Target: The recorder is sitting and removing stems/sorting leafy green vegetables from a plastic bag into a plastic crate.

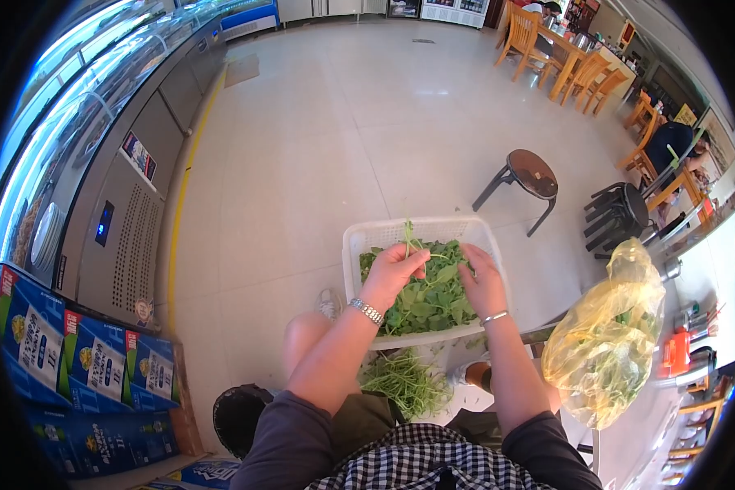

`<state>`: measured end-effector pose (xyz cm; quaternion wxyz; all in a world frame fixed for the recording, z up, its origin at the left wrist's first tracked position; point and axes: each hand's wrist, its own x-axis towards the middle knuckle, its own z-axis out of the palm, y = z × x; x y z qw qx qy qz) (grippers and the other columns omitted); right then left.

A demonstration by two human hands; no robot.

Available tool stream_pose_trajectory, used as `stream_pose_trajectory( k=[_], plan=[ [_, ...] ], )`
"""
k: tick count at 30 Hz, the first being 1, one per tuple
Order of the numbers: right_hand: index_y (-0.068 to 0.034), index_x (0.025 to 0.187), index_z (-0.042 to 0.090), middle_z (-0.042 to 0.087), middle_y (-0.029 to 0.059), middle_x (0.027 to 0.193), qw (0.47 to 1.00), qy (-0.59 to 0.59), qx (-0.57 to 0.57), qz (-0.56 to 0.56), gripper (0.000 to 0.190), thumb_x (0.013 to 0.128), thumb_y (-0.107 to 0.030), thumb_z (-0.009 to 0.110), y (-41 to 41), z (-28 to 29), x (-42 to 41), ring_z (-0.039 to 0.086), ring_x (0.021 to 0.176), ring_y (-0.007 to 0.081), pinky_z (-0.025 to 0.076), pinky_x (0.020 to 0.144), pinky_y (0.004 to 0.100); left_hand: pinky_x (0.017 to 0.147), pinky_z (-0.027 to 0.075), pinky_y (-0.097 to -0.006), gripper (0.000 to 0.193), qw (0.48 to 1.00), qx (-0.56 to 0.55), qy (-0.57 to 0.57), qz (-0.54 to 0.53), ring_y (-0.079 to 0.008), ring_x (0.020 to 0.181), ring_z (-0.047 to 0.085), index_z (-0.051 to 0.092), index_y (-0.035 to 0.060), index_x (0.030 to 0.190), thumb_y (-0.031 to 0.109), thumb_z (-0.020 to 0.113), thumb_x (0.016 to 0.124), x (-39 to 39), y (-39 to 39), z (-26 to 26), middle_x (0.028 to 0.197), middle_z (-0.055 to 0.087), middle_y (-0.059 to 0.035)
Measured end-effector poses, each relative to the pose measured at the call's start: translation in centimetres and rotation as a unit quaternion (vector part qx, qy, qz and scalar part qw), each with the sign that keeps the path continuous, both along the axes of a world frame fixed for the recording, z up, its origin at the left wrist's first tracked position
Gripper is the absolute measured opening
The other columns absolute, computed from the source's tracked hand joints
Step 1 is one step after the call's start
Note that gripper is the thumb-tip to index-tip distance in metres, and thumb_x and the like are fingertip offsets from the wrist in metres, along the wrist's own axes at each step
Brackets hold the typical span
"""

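Note:
My left hand [399, 269], with a metal watch on its wrist, pinches a few thin green stems [409, 236] between thumb and fingers. My right hand [482, 278], a bangle at its wrist, is at the right side of the white plastic basket [425, 228]. Its fingers are curled over the leaves, and whether they grip any I cannot tell. Loose leafy greens [432, 300] fill much of the basket, in front of my knees. Below the basket, between my feet, lies a heap of bare green stems [407, 383] on the floor.
A yellow plastic bag [606, 343] with greens inside stands at my right. Beyond the basket are a round stool [533, 173] and stacked black stools [618, 211]. Blue cartons [92, 349] and a refrigerated display counter [128, 202] line the left. People sit at wooden tables at right.

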<state>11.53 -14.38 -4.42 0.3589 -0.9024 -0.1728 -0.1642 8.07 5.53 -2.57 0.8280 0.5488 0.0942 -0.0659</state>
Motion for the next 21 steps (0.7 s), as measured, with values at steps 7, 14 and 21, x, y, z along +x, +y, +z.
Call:
stream_pose_trajectory(
  k=[7,14,21],
  plan=[
    [-0.004,0.089,0.067,0.063,0.0101,0.104,0.980,-0.030,-0.073,0.182,0.013,0.081,-0.014,0.066,3.2,3.6,-2.8,0.060,0.098,0.0295,0.048,0.084,0.0374,0.052,0.034,-0.0182,0.016,0.999,0.003,-0.033,0.025,-0.0035,0.061,0.050,0.062,0.0079,0.085,0.023,0.067,0.087,0.2,-0.2,-0.6,0.072,0.058,0.0028],
    [-0.003,0.086,0.067,0.065,0.0082,0.094,0.981,0.123,0.080,0.123,0.014,0.086,-0.015,0.060,2.9,2.3,-1.6,0.061,0.089,0.0256,0.048,0.081,0.0335,0.048,0.030,-0.0183,0.017,0.992,-0.071,-0.062,0.087,-0.0018,0.054,0.038,0.059,0.0085,0.081,0.022,0.067,0.088,0.2,-0.6,-1.1,0.071,0.056,0.0049],
    [-0.008,0.097,0.070,0.065,0.0105,0.104,0.988,0.095,0.124,-0.019,0.016,0.086,-0.015,0.061,-0.8,-0.7,0.2,0.061,0.096,0.0262,0.048,0.085,0.0334,0.049,0.028,-0.0192,0.012,0.972,-0.043,-0.166,0.160,-0.0023,0.054,0.035,0.056,0.0098,0.088,0.020,0.060,0.092,0.7,1.5,0.2,0.068,0.047,0.0059]
  ],
)
